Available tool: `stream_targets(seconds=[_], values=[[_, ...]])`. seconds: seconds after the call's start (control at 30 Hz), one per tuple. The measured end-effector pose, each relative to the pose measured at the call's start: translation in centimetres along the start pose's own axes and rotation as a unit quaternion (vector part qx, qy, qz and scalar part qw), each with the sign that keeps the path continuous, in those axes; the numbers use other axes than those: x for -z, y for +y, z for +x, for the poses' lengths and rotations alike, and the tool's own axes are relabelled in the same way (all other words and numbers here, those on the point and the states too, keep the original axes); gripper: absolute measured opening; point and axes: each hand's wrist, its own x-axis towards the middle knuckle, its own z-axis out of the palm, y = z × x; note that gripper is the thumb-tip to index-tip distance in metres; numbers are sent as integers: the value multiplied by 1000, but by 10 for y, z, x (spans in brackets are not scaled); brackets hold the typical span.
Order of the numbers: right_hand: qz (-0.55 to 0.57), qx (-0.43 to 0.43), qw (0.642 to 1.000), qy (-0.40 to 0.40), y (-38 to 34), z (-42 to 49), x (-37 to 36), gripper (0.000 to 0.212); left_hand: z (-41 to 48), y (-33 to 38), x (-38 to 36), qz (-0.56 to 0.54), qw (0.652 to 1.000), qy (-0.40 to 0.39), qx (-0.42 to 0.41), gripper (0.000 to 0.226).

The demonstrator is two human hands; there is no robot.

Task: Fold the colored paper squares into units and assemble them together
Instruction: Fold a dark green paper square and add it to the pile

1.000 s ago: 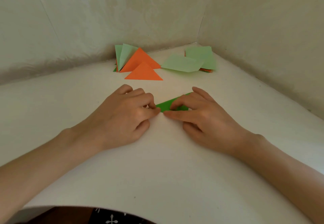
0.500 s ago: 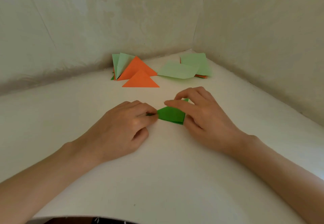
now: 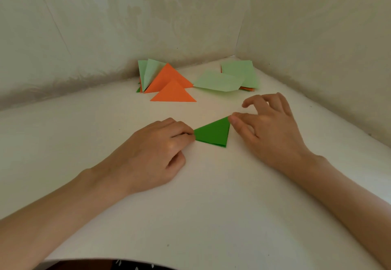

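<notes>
The left hand [image 3: 160, 149] has its fingers curled, and thumb and forefinger appear to pinch the sharp corner of the dark green triangle [image 3: 213, 133], pinning that point to the white table [image 3: 211, 216]. My guess is that this anchor stops the folded layers sliding apart while the creases are checked. From the pinch the triangle fans out flat on the table toward the right hand [image 3: 266, 130], which is open and holds nothing. Its fingers are loosely lifted and only the thumb tip touches the corner opposite the pinch, as if steadying it or lining up the edges. The doubled edge on the side nearer the person suggests the sheet is folded twice, so I judge this unit partly made, with more folds likely. Beyond the pinch, well apart from it, lies a flat orange triangle [image 3: 173, 94], and just behind that is a small pile of folded pieces [image 3: 156, 75], orange and pale green, probably parked clear of the working spot. Beyond the right hand's lifted fingers, pale green squares [image 3: 220, 81] overlap loosely, unfolded stock within reach.
</notes>
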Motion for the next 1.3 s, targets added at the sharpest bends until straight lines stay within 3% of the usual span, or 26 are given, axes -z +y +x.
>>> stream_targets(seconds=[0.07,0.17,0.33,0.5,0.57,0.67,0.73,0.9,1.07,1.17,1.3], values=[[3,51,999,10,-5,0,2,54,0,0,0,-1,1000,-5,0,41],[38,140,987,-65,-17,-3,-1,53,1,0,1,8,1000,-26,-3,38],[58,144,983,-100,-19,-5,-4,51,3,-2,6,76,995,-47,-35,40],[93,135,980,-110,-18,-4,-5,52,-1,-12,17,109,991,49,-54,32],[121,135,977,-109,-17,-3,-6,52,-2,-14,17,88,992,89,-20,32],[187,111,967,-133,-14,0,-7,49,4,-10,14,-36,987,134,84,31],[216,93,961,-149,-14,2,-6,47,15,-5,11,-96,977,110,155,35],[196,102,965,-139,-14,2,-9,48,35,6,3,-78,969,-45,229,23],[168,81,969,-160,-14,5,-3,59,38,6,10,-221,921,-52,318,24],[139,84,970,-179,-13,14,5,48,38,7,11,-253,905,-62,335,24],[170,65,947,-266,-14,30,20,34,43,8,15,-260,897,-90,347,21]])
